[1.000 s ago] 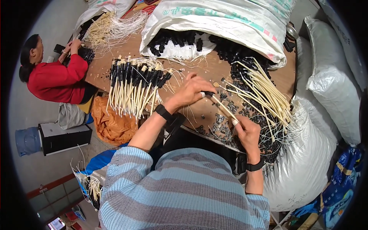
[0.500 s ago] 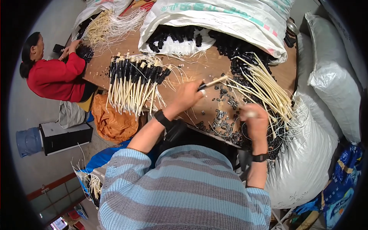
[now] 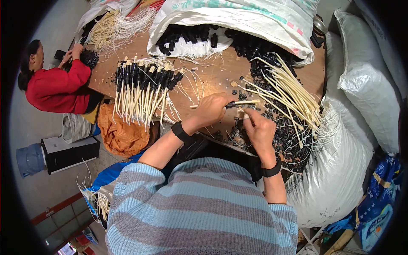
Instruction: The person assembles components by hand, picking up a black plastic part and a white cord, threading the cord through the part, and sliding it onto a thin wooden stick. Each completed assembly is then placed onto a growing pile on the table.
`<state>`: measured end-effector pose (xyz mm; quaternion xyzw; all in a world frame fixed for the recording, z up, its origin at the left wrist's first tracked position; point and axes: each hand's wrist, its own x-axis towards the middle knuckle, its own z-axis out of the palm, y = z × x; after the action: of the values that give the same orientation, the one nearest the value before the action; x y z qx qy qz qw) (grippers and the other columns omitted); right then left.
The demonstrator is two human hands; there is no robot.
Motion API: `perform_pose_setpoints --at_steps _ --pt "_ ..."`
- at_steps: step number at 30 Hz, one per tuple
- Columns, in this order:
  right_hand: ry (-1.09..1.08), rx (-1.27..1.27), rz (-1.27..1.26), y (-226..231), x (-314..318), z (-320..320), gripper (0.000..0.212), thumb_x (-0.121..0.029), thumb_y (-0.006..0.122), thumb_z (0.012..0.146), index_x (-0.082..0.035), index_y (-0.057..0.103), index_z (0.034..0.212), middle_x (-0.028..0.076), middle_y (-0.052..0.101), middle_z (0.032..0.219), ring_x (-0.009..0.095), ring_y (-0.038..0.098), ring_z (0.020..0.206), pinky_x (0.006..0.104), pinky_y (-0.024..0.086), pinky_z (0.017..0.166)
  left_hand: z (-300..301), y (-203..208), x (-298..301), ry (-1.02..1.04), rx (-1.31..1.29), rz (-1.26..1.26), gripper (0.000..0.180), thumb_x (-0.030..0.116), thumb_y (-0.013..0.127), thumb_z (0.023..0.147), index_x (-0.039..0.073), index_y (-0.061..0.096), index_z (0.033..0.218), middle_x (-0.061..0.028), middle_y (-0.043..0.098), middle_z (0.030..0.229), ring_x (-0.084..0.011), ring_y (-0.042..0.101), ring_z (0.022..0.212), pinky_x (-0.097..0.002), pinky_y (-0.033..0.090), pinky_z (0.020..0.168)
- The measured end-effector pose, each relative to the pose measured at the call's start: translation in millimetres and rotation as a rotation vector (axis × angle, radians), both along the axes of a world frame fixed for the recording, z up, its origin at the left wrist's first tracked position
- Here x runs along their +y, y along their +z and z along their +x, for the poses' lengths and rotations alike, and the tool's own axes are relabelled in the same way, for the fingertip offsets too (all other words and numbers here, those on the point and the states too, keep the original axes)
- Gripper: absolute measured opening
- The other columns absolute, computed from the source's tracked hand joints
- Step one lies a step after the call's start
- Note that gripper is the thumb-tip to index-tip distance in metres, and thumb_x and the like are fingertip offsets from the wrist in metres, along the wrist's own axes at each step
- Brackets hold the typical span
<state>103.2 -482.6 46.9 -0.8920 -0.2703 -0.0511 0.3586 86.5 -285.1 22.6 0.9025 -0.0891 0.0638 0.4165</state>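
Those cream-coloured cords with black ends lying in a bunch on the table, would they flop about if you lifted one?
Probably floppy: the cream cords curve and splay loosely, and their thin wire tails curl. The one in the left hand bridges to the right hand, so short lengths seem to hold shape. Likely light; the black ends may weigh one side down.

A brown wooden worktop (image 3: pixel 212 74) fills the far middle of the scene, set on a grey concrete floor (image 3: pixel 51 182) under even, soft light. At the far left a person in a red top (image 3: pixel 57 87) sits at the worktop's end. On the floor to the left stand a blue water jug (image 3: pixel 29 159) and a black-and-white box (image 3: pixel 70 153), with an orange cloth bundle (image 3: pixel 121 134) just beside the worktop. Large white woven sacks (image 3: pixel 369 80) crowd the right side.
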Motion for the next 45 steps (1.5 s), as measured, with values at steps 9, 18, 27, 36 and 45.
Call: perform_pose_setpoints --at_steps 9,18,27,36,45 --pt "0.058 0.015 0.012 -4.8 1.9 3.4 0.017 -0.009 0.065 0.080 -0.007 0.069 0.096 0.015 0.063 0.066 0.029 0.063 0.057 0.0341 0.048 0.053 3.1 16.8 -5.0 -0.164 0.161 0.088 0.041 -0.005 0.049 0.067 0.004 0.062 0.106 -0.0176 0.063 0.095 -0.0375 0.059 0.094 -0.0437 0.047 0.082" --pt "0.167 0.115 0.129 0.4 5.1 -2.1 0.017 -0.004 0.061 0.082 -0.005 0.061 0.099 0.020 0.061 0.070 0.038 0.061 0.062 0.0411 0.047 0.054 4.7 20.5 -8.8 -0.370 0.219 -0.161 0.045 -0.004 0.056 0.067 0.009 0.059 0.110 -0.0125 0.067 0.090 -0.0342 0.063 0.090 -0.0420 0.050 0.073" --pt "0.070 0.103 0.334 -1.7 7.4 -5.5 0.026 0.001 0.059 0.080 -0.006 0.064 0.105 0.018 0.063 0.077 0.032 0.066 0.068 0.0344 0.049 0.060 -2.4 18.0 -6.5 -0.121 -0.230 -0.255 0.016 -0.003 0.067 0.065 0.004 0.067 0.079 -0.0060 0.064 0.081 -0.0228 0.063 0.079 -0.0312 0.050 0.069" --pt "-0.136 0.327 0.248 -25.1 -8.3 -13.6 0.010 -0.008 0.063 0.085 -0.001 0.065 0.092 0.001 0.046 0.056 0.005 0.040 0.053 0.0237 0.035 0.049 57.8 -32.1 7.8 -0.099 -0.192 0.081 0.026 -0.005 0.062 0.066 0.003 0.065 0.090 -0.0111 0.065 0.089 -0.0326 0.062 0.084 -0.0387 0.050 0.075" --pt "-0.252 0.617 0.350 -41.9 -16.0 -3.7 0.013 -0.013 0.060 0.088 -0.001 0.067 0.089 -0.003 0.048 0.055 0.005 0.042 0.053 0.0250 0.035 0.049 25.6 -4.8 -8.8 -0.042 -0.032 -0.402 0.029 -0.005 0.061 0.067 0.006 0.069 0.092 -0.0108 0.065 0.083 -0.0273 0.063 0.080 -0.0332 0.051 0.074"
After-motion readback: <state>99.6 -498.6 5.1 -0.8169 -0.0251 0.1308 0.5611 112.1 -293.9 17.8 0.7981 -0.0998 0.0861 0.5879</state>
